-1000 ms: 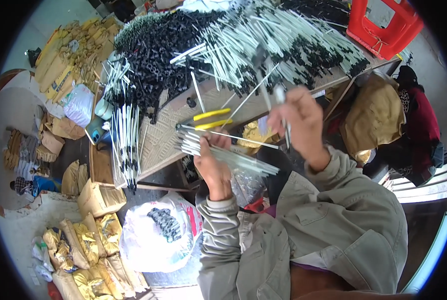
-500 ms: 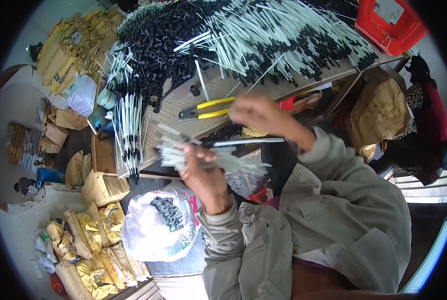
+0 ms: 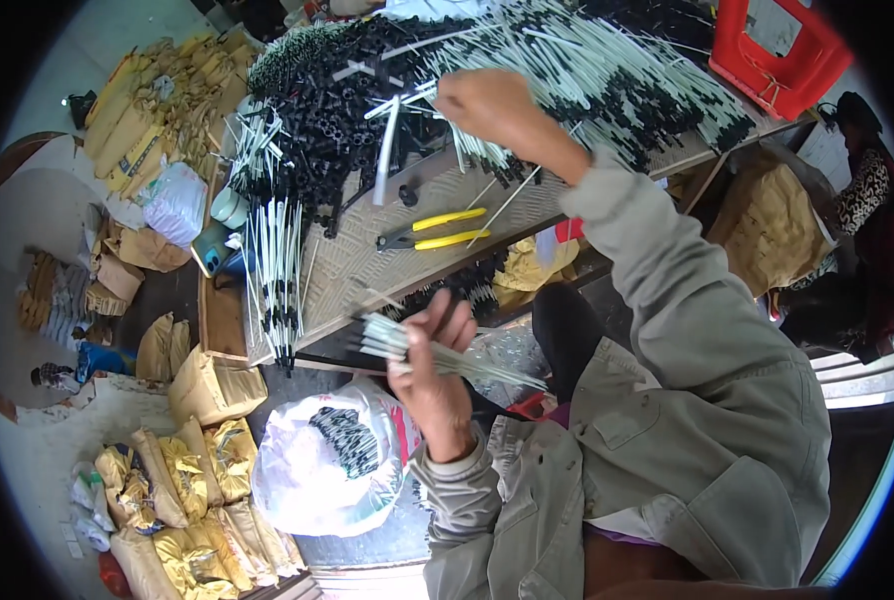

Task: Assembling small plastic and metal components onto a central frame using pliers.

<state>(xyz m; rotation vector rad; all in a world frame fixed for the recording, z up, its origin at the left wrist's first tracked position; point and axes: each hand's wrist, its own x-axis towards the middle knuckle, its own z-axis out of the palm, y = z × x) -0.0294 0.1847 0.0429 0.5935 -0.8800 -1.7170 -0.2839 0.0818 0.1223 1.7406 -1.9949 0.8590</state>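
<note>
Pale thin rods (image 3: 457, 362) form a loose bundle in my left hand (image 3: 433, 375), which holds them in front of the table's near edge. The rods fan out on both sides of its thumb, and their left ends are blurred. My right hand (image 3: 489, 105) reaches over the big pile of white rods with black ends (image 3: 577, 70), its fingers curled down at the pile's left part. Its fingertips are hidden, so what they grip cannot be made out. Yellow-handled pliers (image 3: 435, 230) lie on the table between my hands, near a white tube (image 3: 387, 150).
Black tubular parts (image 3: 332, 120) are heaped left of the rods. Sorted rods (image 3: 275, 265) lie at the table's left end. A white plastic bag (image 3: 317, 470) stands below, near packed cartons (image 3: 217, 385). A red plastic stool (image 3: 782, 60) is far right, with another person (image 3: 872, 200) beyond.
My right hand has moved away from me, from beside the pliers to the rod pile. My left hand keeps the bundle, its fingers more lifted. The view has shifted slightly.
</note>
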